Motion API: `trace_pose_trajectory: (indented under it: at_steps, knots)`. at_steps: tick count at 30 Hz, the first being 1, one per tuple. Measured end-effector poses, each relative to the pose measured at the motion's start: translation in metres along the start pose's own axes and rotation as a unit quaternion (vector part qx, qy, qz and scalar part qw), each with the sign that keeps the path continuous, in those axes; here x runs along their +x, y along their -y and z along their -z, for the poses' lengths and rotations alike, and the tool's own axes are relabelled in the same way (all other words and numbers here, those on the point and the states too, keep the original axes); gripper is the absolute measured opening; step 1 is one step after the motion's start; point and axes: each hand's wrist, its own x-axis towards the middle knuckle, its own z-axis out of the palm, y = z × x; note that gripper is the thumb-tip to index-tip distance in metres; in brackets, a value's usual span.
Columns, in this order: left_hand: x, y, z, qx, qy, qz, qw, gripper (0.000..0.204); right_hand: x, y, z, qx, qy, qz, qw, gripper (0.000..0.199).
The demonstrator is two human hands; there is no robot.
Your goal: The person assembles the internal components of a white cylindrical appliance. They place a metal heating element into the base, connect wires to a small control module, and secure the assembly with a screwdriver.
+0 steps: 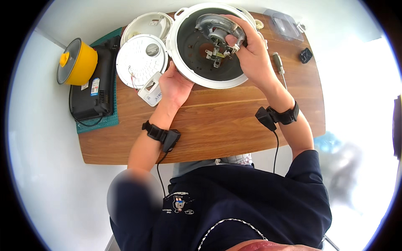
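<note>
A white rice cooker housing (217,85) with a dark grey interior stands tilted at the far middle of the table. My right hand (256,52) reaches over its opening, fingers and thumb closed on the rim of a grey metal heating plate (208,23). From the plate's underside hangs a metal bracket (216,57) with small switch parts and wire ends. My left hand (175,85) grips the near left side of the housing from outside; its fingers are partly hidden beneath. Beside that hand lies a white panel piece with a rectangular opening (148,93).
Left of the housing lie a round white perforated cover (136,58) with loose wires and a white lid (144,21). A yellow pot (83,65) sits on a black appliance (98,106) over a green mat (109,122). Rightward are a screwdriver (278,62), clear plastic box (287,27) and black item (305,55).
</note>
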Motion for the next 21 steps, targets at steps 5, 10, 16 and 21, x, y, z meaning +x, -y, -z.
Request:
trace_pose_trajectory:
  at_steps: [5,10,16,21]
  knots:
    - [0.001,0.001,0.005,-0.033,0.015,-0.003,0.999,0.043,0.009,0.007,0.003,-0.077,0.045,0.029,0.996,0.036]
    - [0.001,0.001,0.000,-0.027,0.015,0.000,1.000,0.045,0.019,0.006,0.005,-0.152,0.105,0.031,0.982,0.037]
    - [-0.001,0.001,-0.001,-0.028,-0.005,0.006,1.000,0.046,0.029,0.007,0.003,-0.189,0.119,0.051,0.973,0.040]
    - [0.000,0.000,0.001,-0.010,0.010,0.002,1.000,0.047,0.031,0.011,0.006,-0.225,0.130,0.070,0.963,0.043]
